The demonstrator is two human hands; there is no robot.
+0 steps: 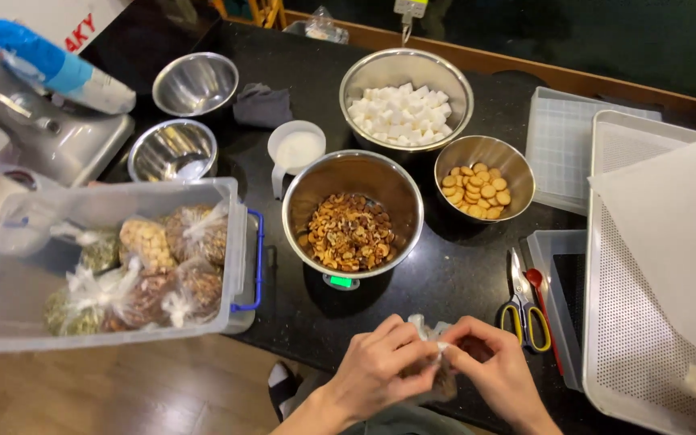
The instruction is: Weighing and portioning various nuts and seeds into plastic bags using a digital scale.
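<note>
Both hands at the near edge of the black counter, working one small clear plastic bag. Left hand pinches the bag's top from the left, fingers closed on the plastic. Right hand pinches it from the right, fingertips closed on the same bunched top. Fingertips of the two hands nearly meet over the bag.

Bag sits between the palms, just off the counter edge, mostly hidden by the fingers. Bunched neck points up and away from the person, toward the bowls; body hangs down below the hands. Long axis roughly vertical in this view, slight tilt can't be judged. Contents look brownish, can't tell what.

Straight ahead of the hands: steel bowl of mixed nuts on a small scale with a green lit display. Behind it, a larger bowl of white cubes; to its right, a bowl of small round biscuits. White measuring cup left of the nut bowl, two empty steel bowls further left.

Left side: clear plastic bin holding tied bags of nuts and seeds. Right of the hands: yellow-handled scissors, near but apart, then a perforated white tray
</note>
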